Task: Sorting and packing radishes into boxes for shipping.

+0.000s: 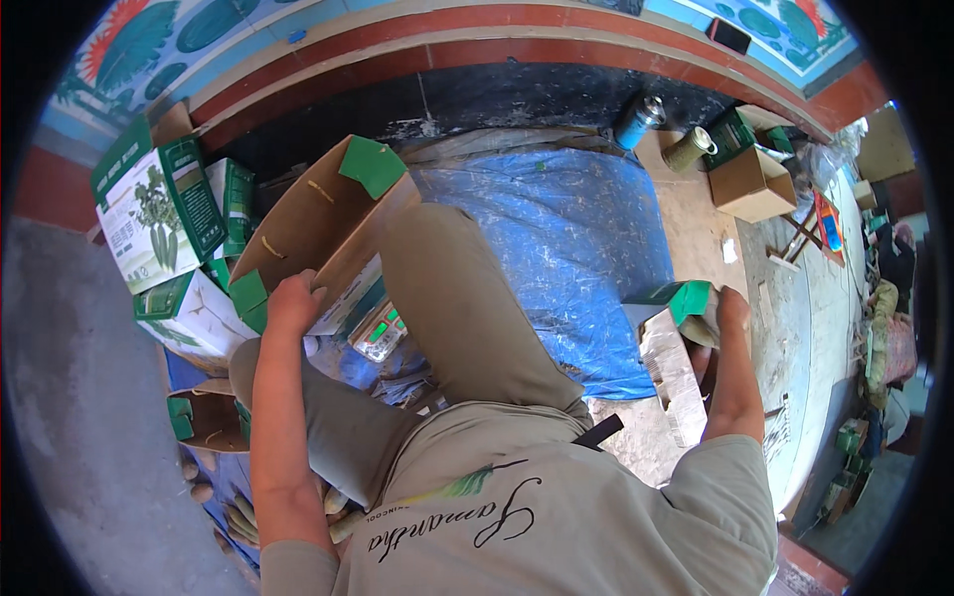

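Observation:
A large open cardboard box (298, 214) with green flaps stands left of my raised knee, its inside facing up, with two rope-like loops in its walls. At its near edge, beside a green flap, my left hand (296, 303) has its fingers curled over the rim. A scale (380, 331) with lit green digits shows just past that box. Off to the right, my right hand (733, 310) is at the edge of a smaller green and brown carton (686, 301); its fingers are mostly hidden behind the carton. A torn cardboard piece (673, 372) hangs below it.
Printed white-and-green cartons (159, 214) are stacked at the left. A blue tarp (547, 238) covers the floor ahead. A blue flask (639, 121), an olive jug (688, 149) and a brown box (752, 187) stand at the far right. Brownish elongated produce (241, 520) lies at lower left.

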{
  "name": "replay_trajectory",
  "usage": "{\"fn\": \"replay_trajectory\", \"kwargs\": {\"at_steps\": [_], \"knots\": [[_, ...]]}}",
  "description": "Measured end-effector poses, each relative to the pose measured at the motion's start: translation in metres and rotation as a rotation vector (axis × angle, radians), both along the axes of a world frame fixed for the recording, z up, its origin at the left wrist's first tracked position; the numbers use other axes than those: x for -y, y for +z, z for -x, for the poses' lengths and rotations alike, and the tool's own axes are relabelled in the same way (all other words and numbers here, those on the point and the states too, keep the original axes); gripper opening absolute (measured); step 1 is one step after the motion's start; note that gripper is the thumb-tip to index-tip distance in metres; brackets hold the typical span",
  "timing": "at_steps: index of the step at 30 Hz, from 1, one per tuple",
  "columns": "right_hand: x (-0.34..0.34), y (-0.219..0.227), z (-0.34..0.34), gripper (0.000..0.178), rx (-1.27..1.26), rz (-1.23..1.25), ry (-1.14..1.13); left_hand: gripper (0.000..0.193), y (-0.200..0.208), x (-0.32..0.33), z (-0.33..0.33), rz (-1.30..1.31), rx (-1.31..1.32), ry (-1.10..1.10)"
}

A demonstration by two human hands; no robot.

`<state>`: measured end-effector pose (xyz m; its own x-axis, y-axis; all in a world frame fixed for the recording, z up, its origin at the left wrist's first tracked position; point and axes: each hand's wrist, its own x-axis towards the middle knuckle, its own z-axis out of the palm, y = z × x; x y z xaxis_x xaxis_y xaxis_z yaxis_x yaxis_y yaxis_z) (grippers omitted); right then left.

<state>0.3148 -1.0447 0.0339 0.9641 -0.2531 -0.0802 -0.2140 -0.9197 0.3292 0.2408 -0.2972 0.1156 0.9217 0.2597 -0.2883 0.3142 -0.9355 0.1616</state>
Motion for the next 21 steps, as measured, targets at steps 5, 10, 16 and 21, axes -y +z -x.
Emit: {"fn": "replay_trajectory", "kwargs": {"at_steps": [5, 10, 16, 21], "knots": [[0.014, 0.038, -0.016, 0.023, 0.111, -0.081, -0.143, 0.026, -0.005, -0.001, -0.001, 0.004, 0.009, 0.0], [-0.047, 0.045, -0.017, 0.025, 0.221, -0.198, -0.025, 0.026, -0.011, -0.006, -0.004, -0.047, -0.029, -0.029], [-0.136, 0.053, -0.021, 0.016, 0.222, -0.356, 0.298, 0.021, -0.021, -0.012, -0.001, -0.068, -0.06, -0.06], [-0.222, 0.088, -0.04, 0.013, 0.25, -0.496, 0.514, 0.023, -0.013, -0.01, 0.005, -0.046, -0.061, -0.025]]}}
